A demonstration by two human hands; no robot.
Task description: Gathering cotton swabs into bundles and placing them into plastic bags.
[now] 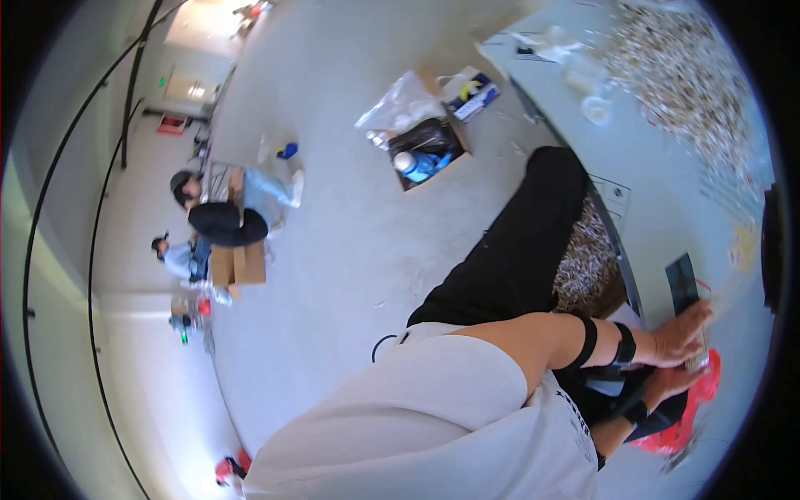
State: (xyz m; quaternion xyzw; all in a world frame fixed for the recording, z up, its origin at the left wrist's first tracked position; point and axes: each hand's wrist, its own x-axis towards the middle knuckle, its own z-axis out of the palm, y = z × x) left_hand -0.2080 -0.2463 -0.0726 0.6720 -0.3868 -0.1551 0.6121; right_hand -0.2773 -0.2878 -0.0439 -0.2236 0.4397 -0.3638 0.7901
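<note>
My left hand (682,333) reaches across my body to the grey table's (667,208) near edge, with black bands on its wrist and forearm. My right hand (664,385) sits just below it, also with a black wrist band. Both hands close together on a small pale object (698,361), too small to make out. A red plastic bag (693,421) lies under and beside my right hand. A dark flat phone (682,283) rests on the table just above my left hand.
A wide heap of small pale pieces (683,75) covers the table's far part, with more in a container (587,267) under its edge. An open cardboard box (427,154) and plastic bags stand on the concrete floor. Two people (212,221) crouch by cartons at left.
</note>
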